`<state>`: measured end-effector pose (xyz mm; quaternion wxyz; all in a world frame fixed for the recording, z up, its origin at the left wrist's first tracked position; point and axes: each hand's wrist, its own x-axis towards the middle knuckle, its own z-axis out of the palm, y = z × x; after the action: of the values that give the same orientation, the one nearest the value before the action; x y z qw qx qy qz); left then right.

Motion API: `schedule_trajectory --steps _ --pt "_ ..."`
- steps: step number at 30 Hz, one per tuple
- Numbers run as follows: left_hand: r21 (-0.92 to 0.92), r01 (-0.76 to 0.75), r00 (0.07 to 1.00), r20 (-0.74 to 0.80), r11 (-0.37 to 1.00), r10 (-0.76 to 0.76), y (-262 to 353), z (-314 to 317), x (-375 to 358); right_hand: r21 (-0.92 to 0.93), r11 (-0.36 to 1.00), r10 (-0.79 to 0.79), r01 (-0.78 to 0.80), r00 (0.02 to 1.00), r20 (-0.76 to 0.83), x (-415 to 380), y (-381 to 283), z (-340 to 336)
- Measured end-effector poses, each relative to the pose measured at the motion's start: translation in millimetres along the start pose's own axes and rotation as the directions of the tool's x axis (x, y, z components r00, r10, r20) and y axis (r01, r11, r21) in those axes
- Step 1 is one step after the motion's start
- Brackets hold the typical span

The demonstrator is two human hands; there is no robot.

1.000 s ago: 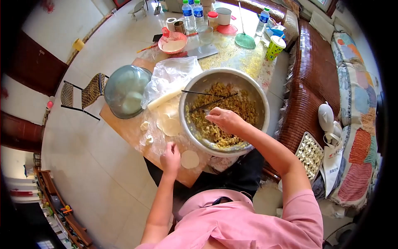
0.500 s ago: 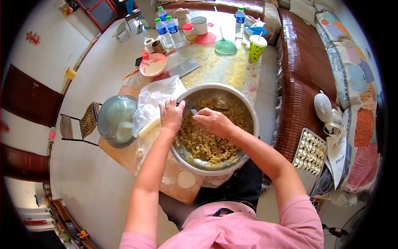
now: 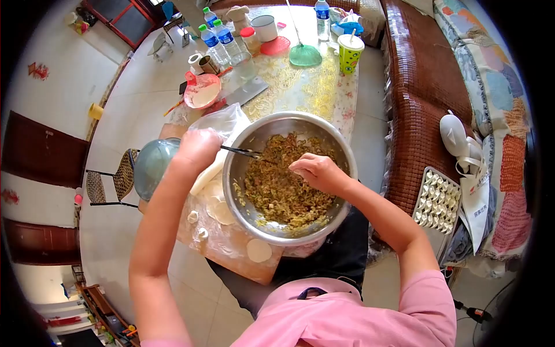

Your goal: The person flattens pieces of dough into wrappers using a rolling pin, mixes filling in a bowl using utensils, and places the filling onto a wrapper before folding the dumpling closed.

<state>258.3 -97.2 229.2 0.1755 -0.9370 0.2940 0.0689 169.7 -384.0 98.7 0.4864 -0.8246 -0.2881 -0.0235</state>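
Chopped filling [image 3: 272,194], coarse, in rnd metal bowl [image 3: 289,126]: L hand [image 3: 199,148] grips chopsticks [image 3: 238,151] over 10 o'clock rim; open gap; R hand [image 3: 317,173] at 3, fingers pinched, contents unclear.

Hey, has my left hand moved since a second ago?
Yes: your left hand has moved away from the lone dough wrapper, forward toward the clear plastic bag.

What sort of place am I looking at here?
Probably a home's living room, doubling as a kitchen: there's a brown sofa with a patchwork cover, a table spread with a flowered tablecloth, and a large metal mixing bowl of chopped filling.
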Motion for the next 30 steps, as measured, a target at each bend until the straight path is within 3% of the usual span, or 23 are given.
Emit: schedule_trajectory --steps 3,5,13,16,20,21,23,25,27,30 --pt "-0.013 0.017 0.993 0.119 1.000 -0.015 -3.1 2.4 21.5 -0.013 0.998 0.054 -0.055 0.996 -0.075 -10.9 -6.9 -12.7" --pt "0.091 0.071 0.944 0.316 0.993 -0.096 1.8 10.0 43.0 -0.036 0.991 0.126 -0.132 0.984 -0.129 -15.7 -8.0 -19.6" --pt "-0.286 0.030 0.968 0.248 0.958 0.044 -11.4 12.5 104.6 -0.003 0.968 0.243 -0.251 0.942 -0.233 -12.2 -3.7 -29.9" --pt "-0.308 0.054 0.998 0.043 0.950 -0.042 -7.8 26.5 123.4 0.029 0.964 0.265 -0.266 0.938 -0.225 -5.1 -3.9 -22.6" --pt "-0.249 0.021 1.000 0.001 0.968 -0.022 -9.1 42.0 136.0 0.030 0.975 0.222 -0.222 0.946 -0.235 4.9 -1.1 -15.8" --pt "-0.252 0.026 1.000 0.006 0.967 -0.026 -6.0 40.1 132.1 -0.032 0.975 0.206 -0.220 0.946 -0.252 6.6 -1.6 -17.1" --pt "-0.247 0.017 0.989 -0.138 0.969 -0.052 0.1 34.9 122.8 -0.092 0.972 0.184 -0.215 0.947 -0.263 8.7 1.1 -18.0" --pt "-0.221 0.038 0.987 -0.146 0.975 -0.072 4.3 25.9 107.6 -0.250 0.960 0.040 -0.127 0.945 -0.325 5.7 8.6 -16.0" --pt "-0.302 -0.074 0.895 -0.441 0.951 -0.071 3.2 27.7 91.9 -0.297 0.945 0.042 -0.134 0.954 -0.296 -3.6 4.6 -9.4" --pt "-0.400 -0.222 0.660 -0.733 0.889 -0.165 12.2 37.8 40.4 -0.242 0.964 0.092 -0.112 0.991 -0.094 -33.6 -15.3 10.9"
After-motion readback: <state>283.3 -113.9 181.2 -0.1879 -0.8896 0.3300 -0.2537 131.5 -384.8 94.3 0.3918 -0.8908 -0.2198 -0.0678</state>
